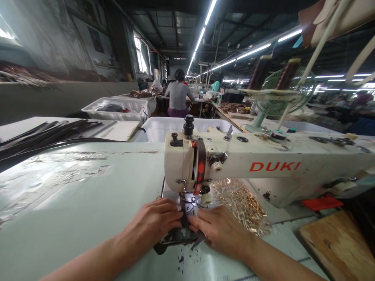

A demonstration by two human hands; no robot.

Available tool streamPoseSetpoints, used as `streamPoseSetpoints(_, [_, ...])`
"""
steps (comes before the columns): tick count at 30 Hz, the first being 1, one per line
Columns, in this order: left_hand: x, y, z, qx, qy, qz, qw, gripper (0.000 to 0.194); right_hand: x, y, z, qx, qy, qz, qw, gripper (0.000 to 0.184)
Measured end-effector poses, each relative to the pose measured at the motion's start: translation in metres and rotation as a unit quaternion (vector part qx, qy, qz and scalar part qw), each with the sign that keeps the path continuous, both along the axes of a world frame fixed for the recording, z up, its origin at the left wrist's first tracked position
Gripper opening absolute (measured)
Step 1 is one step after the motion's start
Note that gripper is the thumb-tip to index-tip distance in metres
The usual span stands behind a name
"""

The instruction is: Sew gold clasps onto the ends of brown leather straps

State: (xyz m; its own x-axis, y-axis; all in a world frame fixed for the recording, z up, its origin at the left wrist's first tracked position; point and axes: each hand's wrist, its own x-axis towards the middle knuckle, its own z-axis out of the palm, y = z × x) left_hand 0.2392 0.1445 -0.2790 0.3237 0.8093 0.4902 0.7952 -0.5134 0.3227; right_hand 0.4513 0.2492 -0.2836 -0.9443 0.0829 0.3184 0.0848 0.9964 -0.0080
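A cream sewing machine point(263, 166) marked DUKI stands on the pale table point(73, 210). Under its needle head lies a dark strap piece point(178, 236). My left hand point(152, 224) rests on the strap from the left, fingers pressed together on it. My right hand point(222, 230) presses on the strap from the right, fingertips just below the presser foot point(189, 203). Both hands meet at the needle.
A clear bag of gold metal fittings point(243, 203) lies right of the needle. Dark straps point(43, 134) are piled at far left, white bins point(117, 109) behind. A wooden board point(336, 242) is at right, a green fan point(281, 97) beyond. A person point(178, 95) sits ahead.
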Motion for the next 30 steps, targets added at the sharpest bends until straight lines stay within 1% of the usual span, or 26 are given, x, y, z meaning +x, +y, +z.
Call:
streamPoseSetpoints(3, [-0.011,0.008,-0.002,-0.043,-0.008,0.008,0.999,0.03,-0.001,0.0,-0.002,-0.003,-0.016,-0.006,1.0,0.016])
streamPoseSetpoints(6, [-0.021,0.016,-0.007,-0.039,-0.02,0.017,0.999,0.028,-0.001,0.0,-0.004,-0.002,-0.012,-0.005,1.0,0.015])
streamPoseSetpoints(9, [-0.028,0.026,-0.01,-0.045,-0.027,0.039,0.998,0.026,-0.001,0.0,-0.005,-0.001,-0.006,-0.003,1.0,0.015])
streamPoseSetpoints(14, [-0.038,0.043,-0.002,-0.062,-0.009,0.054,0.997,0.018,-0.001,0.0,-0.005,-0.008,-0.009,0.0,1.0,0.021])
streamPoseSetpoints(17, [-0.046,0.054,0.004,-0.076,0.016,0.034,0.996,0.019,-0.001,0.0,-0.005,-0.005,-0.004,0.0,1.0,0.023])
streamPoseSetpoints(21, [-0.055,0.065,0.009,-0.093,0.056,-0.04,0.993,0.024,0.0,0.0,-0.003,0.003,0.013,0.002,1.0,0.022])
streamPoseSetpoints(23, [-0.056,0.063,0.011,-0.091,0.074,-0.054,0.992,0.024,0.0,-0.001,-0.002,0.005,0.024,0.002,1.0,0.019])
streamPoseSetpoints(25, [-0.054,0.054,0.012,-0.087,0.093,-0.05,0.991,0.025,-0.001,-0.001,-0.003,0.005,0.029,0.003,1.0,0.017])
streamPoseSetpoints(28, [-0.049,0.033,0.012,-0.072,0.123,-0.031,0.989,0.027,0.0,-0.001,-0.003,0.002,0.019,0.003,1.0,0.019])
streamPoseSetpoints(30, [-0.047,0.019,0.011,-0.037,0.144,-0.012,0.989,0.034,0.0,-0.001,-0.003,-0.001,0.006,0.002,1.0,0.021])
